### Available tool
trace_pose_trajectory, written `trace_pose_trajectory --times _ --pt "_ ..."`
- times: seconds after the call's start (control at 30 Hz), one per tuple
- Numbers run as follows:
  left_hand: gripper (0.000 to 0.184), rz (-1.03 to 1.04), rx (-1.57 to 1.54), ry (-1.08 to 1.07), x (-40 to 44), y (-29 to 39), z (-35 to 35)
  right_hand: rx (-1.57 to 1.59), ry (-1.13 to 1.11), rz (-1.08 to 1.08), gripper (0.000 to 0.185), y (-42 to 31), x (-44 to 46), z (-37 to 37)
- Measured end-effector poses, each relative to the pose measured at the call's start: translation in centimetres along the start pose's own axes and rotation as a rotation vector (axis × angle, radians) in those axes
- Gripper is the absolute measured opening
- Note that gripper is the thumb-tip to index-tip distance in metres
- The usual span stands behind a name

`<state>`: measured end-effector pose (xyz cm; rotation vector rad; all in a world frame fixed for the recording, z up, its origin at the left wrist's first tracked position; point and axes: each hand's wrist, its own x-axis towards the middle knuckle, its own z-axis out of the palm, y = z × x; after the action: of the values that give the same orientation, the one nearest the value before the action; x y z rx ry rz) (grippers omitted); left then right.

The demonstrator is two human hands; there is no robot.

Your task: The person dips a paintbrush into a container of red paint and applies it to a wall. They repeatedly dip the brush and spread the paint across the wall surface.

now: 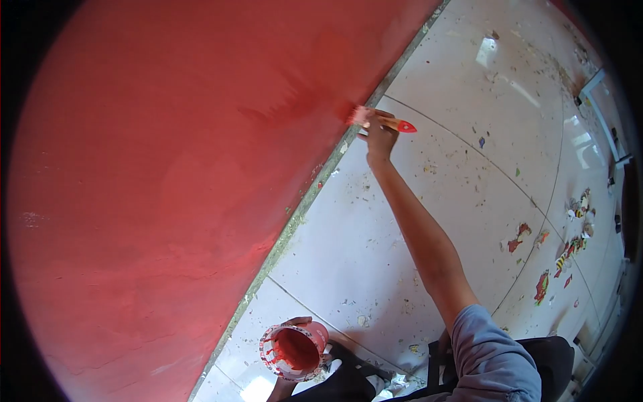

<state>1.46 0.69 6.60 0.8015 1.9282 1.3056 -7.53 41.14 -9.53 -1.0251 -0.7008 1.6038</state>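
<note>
My right hand [380, 137] is closed around a paintbrush [400, 125] with a wooden handle and red tip. The bristles touch the red wall [167, 167] just above its lower edge, where a darker, wet-looking patch of paint shows. Low in the view, my left hand [284, 386] holds a small paint bucket [322, 333] from beneath and behind, its fingers partly hidden by it. Red paint [297, 350] lies inside the bucket, with drips on its inner wall and rim.
A rough greenish strip [284, 234] runs diagonally between wall and white tiled floor [348, 248]. Paint flakes and colourful scraps [542, 287] are scattered over the tiles at the right. A pale frame [593, 84] stands at the far right. My legs show at the bottom.
</note>
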Motion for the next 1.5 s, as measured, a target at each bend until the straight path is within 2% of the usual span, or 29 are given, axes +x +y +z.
trace_pose_trajectory --times 0.1,0.17,0.3,0.33,0.37,0.4,0.43,0.5,0.53,0.6,0.67,0.8,0.9,0.93,1.03,1.13,1.2,1.27,1.37,1.43,1.5 --pt "0.056 0.001 0.043 -0.043 0.1 0.7 0.0 0.064 -0.11 -0.082 0.02 -3.2 -0.2 3.6" --pt "0.056 -0.002 0.071 -0.06 0.0 1.2 0.0 0.142 -0.117 -0.054 0.018 -8.4 -2.5 5.8" --pt "0.051 0.014 0.046 -0.043 -0.1 1.5 0.2 0.379 -0.348 -0.092 0.024 -16.9 -6.4 7.8" --pt "0.055 -0.019 0.001 -0.017 -0.3 1.6 0.3 0.448 -0.389 -0.12 0.026 -17.7 -7.0 7.9" --pt "0.059 -0.05 -0.045 0.01 -0.5 1.6 0.4 0.486 -0.417 -0.092 0.028 -17.5 -6.7 7.5" --pt "0.062 -0.081 -0.092 0.038 -0.7 1.6 0.5 0.444 -0.335 0.014 0.028 -14.3 -5.7 6.5" --pt "0.074 -0.215 -0.246 0.09 -1.0 2.0 0.6 0.402 -0.26 0.114 0.027 -10.1 -4.6 5.4" --pt "0.076 -0.197 -0.267 0.109 -1.3 1.9 0.6 0.27 -0.131 0.187 0.027 -5.4 -4.7 2.7" --pt "0.067 -0.046 -0.137 0.076 -1.1 1.4 0.3 0.22 -0.095 0.191 0.028 -2.8 -4.3 1.2" --pt "0.059 0.103 -0.017 0.031 -1.4 1.2 0.0 0.142 -0.024 0.212 0.029 0.0 -4.5 -1.4" --pt "0.061 0.112 -0.017 0.02 -1.6 1.1 -0.2 0.086 0.035 0.232 0.029 0.6 -4.6 -2.3" --pt "0.063 0.082 0.003 0.051 -1.9 1.0 -0.3 0.178 -0.157 0.011 0.027 -4.9 -7.4 3.8" --pt "0.064 0.023 -0.111 0.078 -2.2 0.3 -0.4 0.337 -0.321 -0.047 0.025 -13.0 -10.1 7.9" --pt "0.065 0.043 -0.05 0.073 -2.2 -0.8 -0.7 0.398 -0.407 -0.049 0.024 -15.0 -10.7 8.6" --pt "0.064 0.043 -0.139 0.11 -2.2 -0.6 -0.3 0.508 -0.544 -0.088 0.024 -18.5 -11.9 9.1" --pt "0.063 0.075 -0.135 0.101 -2.3 -0.7 -0.4 0.452 -0.289 0.09 0.025 -10.8 -9.7 7.2" --pt "0.063 0.081 -0.026 0.051 -2.6 -1.2 -1.1 0.297 -0.094 0.155 0.025 -5.9 -8.1 4.1" --pt "0.063 -0.034 -0.187 0.065 -2.6 0.1 -0.8 0.176 -0.026 0.137 0.024 -1.9 -6.8 1.1" --pt "0.063 0.003 -0.214 0.06 -2.9 -0.6 -0.7 -0.014 0.076 0.09 0.021 -1.4 -6.3 1.0" --pt "0.063 0.041 -0.185 0.051 -3.0 -1.5 -0.8 0.161 -0.048 0.102 0.019 -5.0 -8.0 3.9" --pt "0.064 0.031 -0.182 0.047 -2.9 -1.9 -0.8 0.243 -0.301 -0.029 0.019 -9.9 -11.2 6.9"
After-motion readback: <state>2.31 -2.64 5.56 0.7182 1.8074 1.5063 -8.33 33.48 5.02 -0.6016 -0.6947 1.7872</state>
